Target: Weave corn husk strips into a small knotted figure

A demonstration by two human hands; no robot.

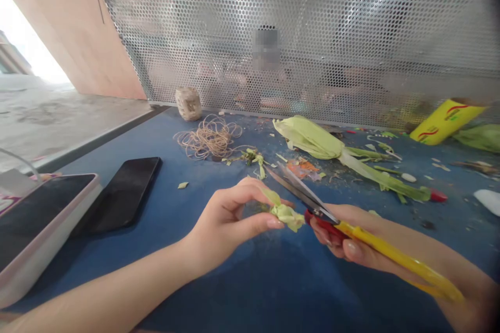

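Green husk piece (286,215) is, in the head view, held above the surface (273,291), toward its near edge. The left hand (228,214) has its grip pinched on it between thumb and fingers; the right hand (353,214) has its grip closed around scissors (363,239), blades parted. With those blades so near, a careless turn could nick the left hand; squeezing hard might tear the soft-looking piece.

Yellow-and-red scissors (353,231) — blades slightly parted — slant beside a crumpled pale-green leafy piece (288,216), both held.
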